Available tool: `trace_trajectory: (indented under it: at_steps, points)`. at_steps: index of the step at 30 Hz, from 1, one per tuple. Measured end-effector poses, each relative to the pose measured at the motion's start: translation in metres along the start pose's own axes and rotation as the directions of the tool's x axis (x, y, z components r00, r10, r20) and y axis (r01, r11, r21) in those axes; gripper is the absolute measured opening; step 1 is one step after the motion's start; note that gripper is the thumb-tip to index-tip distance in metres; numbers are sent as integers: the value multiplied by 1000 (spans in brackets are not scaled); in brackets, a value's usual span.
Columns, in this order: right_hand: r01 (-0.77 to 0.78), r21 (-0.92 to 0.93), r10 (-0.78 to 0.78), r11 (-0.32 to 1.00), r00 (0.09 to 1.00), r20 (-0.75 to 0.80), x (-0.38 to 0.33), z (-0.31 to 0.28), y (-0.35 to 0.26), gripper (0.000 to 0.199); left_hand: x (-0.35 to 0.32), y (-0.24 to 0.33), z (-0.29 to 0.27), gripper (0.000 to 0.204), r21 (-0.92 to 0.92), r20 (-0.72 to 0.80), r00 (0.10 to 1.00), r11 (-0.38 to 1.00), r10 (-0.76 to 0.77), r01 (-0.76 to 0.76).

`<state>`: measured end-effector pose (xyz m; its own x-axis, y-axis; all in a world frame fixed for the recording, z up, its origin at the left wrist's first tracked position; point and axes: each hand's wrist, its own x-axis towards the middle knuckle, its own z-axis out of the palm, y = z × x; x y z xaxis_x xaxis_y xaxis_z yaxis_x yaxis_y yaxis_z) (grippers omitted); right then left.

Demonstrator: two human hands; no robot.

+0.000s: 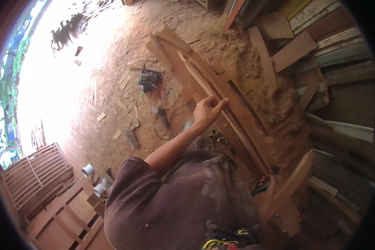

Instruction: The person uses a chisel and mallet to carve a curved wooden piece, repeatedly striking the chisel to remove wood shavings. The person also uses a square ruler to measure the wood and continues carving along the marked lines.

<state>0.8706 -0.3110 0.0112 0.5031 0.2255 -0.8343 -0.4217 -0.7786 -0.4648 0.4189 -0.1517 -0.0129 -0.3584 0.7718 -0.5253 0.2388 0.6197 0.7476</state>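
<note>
A long, narrow wooden strip point(237, 125) runs slantwise in front of me, from the far middle down towards my right side. My left hand point(207, 111) is closed on it about midway, its fingers curled over the edge and the thumb along the top. Beside the strip lies a wider wooden plank point(233, 93) with a long dark slot in it. My right hand point(267, 184) is low at the strip's near end, half in shadow. Its fingertips look curled, next to a small dark piece; what they hold is not clear.
A corded power tool point(149, 79) sits on the dirt floor left of the planks, with a second tool point(160, 116) nearer. Wood offcuts point(123, 107) and sawdust point(233, 46) lie around. Boards point(333, 75) are stacked at right; slatted wooden frames point(37, 175) stand at lower left.
</note>
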Motion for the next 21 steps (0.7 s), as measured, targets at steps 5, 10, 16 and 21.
trace_trajectory:
  at_steps: [5, 10, 16, 21]
  points:
    - [4, -130, 8, 991, 996, 88, -23, 9, -13, 31, 21, -5, -29, 64, -84, -115, 992, 995, 42, -52]
    - [278, -277, -259, 920, 960, 103, -20, 4, -5, 41, 50, -3, -64, 50, -16, -87, 982, 985, 168, -170]
    - [363, -230, -350, 903, 932, 95, -9, 5, 5, 34, 63, -21, -75, 42, -392, -42, 992, 911, 118, -125]
    - [389, -288, -315, 875, 909, 271, -28, 33, -3, 29, 81, -56, -127, 41, -436, -152, 987, 892, 55, -116]
